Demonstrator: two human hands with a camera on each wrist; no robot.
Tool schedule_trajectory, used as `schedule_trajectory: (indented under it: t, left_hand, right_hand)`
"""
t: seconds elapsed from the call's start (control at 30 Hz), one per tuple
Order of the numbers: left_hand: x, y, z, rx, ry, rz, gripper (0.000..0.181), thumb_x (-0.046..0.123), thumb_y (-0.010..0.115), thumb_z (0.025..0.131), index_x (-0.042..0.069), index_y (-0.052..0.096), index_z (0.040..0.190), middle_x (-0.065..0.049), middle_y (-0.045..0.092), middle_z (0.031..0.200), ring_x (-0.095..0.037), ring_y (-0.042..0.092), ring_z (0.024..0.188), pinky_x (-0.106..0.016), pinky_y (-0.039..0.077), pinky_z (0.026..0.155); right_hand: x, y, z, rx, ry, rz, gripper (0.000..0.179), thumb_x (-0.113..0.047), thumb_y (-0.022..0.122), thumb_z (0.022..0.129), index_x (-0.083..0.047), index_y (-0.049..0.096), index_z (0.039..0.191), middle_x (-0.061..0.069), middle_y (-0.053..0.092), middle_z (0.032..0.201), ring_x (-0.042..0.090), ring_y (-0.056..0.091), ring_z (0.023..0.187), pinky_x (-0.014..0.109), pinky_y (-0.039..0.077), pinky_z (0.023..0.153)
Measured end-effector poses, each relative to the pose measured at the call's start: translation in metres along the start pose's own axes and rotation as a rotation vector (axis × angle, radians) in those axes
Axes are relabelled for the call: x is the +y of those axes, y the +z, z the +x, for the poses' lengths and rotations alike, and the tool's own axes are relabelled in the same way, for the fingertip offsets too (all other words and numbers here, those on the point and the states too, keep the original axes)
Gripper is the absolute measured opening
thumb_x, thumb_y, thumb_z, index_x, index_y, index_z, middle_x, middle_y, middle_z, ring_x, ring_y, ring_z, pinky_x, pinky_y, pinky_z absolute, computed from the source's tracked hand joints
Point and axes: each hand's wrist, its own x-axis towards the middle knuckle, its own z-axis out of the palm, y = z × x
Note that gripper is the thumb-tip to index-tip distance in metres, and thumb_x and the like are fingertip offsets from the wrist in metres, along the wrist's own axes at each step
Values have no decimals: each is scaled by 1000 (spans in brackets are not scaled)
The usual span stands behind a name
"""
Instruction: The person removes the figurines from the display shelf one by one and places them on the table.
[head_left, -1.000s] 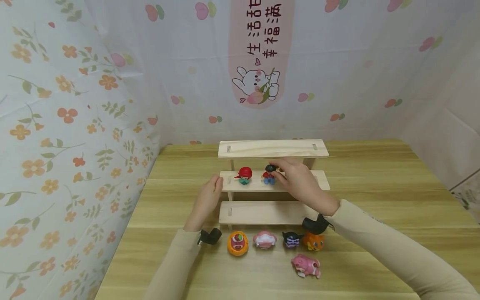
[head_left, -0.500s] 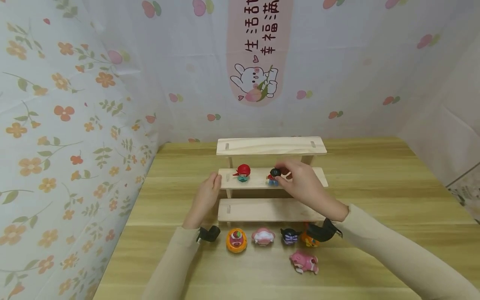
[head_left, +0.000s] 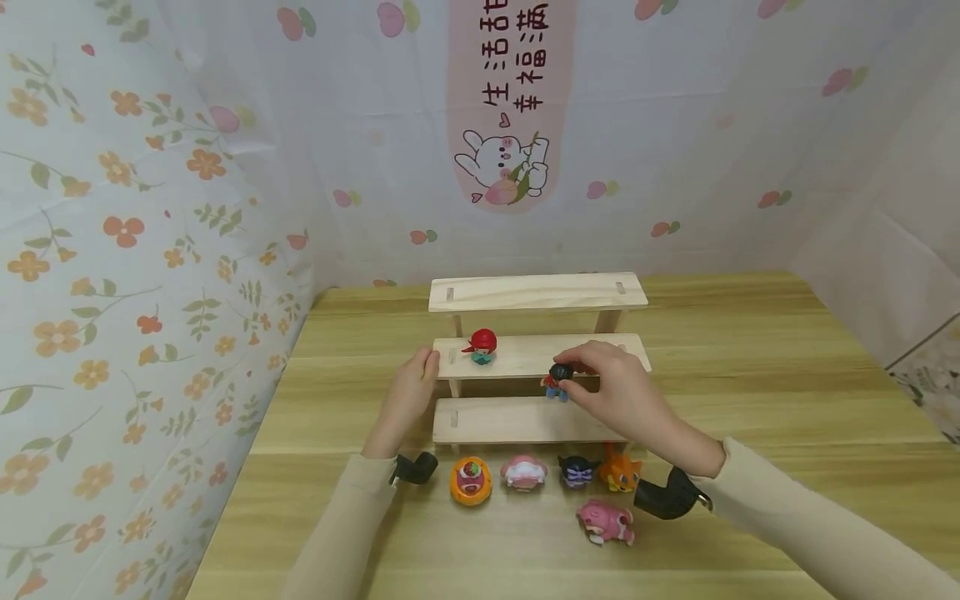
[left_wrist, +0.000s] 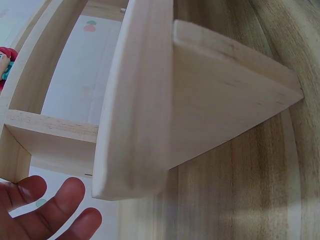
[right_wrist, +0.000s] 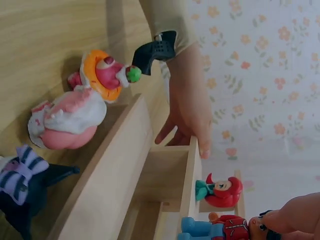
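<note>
My right hand [head_left: 618, 387] pinches a small toy figure [head_left: 558, 382] by its black-topped head. The figure has a red jacket and blue legs, and overlaps the front edge of the middle board in the head view. In the right wrist view the toy figure [right_wrist: 222, 229] has its blue feet pointing toward the lower tiers. My left hand [head_left: 408, 392] grips the left end of the middle board of a three-tier wooden shelf [head_left: 525, 354]; its fingertips [left_wrist: 70, 195] show under that board in the left wrist view. A red-haired figure [head_left: 482, 347] stands on the middle board's left part.
In front of the shelf, several toys lie on the wooden table [head_left: 450, 567]: an orange ring-shaped toy [head_left: 470, 482], a pink-and-white one [head_left: 524, 472], a black one with a purple bow [head_left: 577, 472], an orange animal [head_left: 620, 472] and a pink one [head_left: 605, 522]. Patterned cloth [head_left: 360, 125] hangs behind.
My right hand has drawn the black-topped figure from the middle board toward the front and a little right. My left hand stays at the shelf's end. The view has shifted slightly.
</note>
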Motion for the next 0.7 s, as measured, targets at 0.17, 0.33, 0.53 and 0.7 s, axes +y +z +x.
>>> schedule_trajectory:
  t: [0.17,0.33,0.53,0.7]
  left_hand:
    - [1,0,0,-1,-9,5,27,29,35,104,8,50,95,-5,40,68,-23,45,66,-32,36,57]
    - [1,0,0,3,-9,4,27,28,35,104,8,50,95,-5,40,67,-23,45,66,-32,36,57]
    - [1,-1,-1,-4,-6,0,27,28,35,104,8,49,93,-5,39,67,-21,43,62,-30,35,55]
    - [2,-2,-1,-14,-9,2,27,28,34,104,8,48,93,-5,40,68,-21,42,62,-30,35,55]
  right_hand:
    - [-4,-1,-12,12,-22,-32,27,-12,79,77,-11,70,103,-1,68,95,16,61,86,34,50,72]
    - [-8,0,-23,20,-87,-52,28,-13,81,74,-13,70,100,-5,68,92,13,60,85,32,51,73]
    - [-14,4,-36,10,-139,-64,28,-12,81,72,-13,69,97,-6,68,91,11,58,86,30,51,72]
    - [-18,7,-48,-11,-154,-39,30,-9,83,70,-15,68,96,-9,66,91,8,55,86,26,50,70]
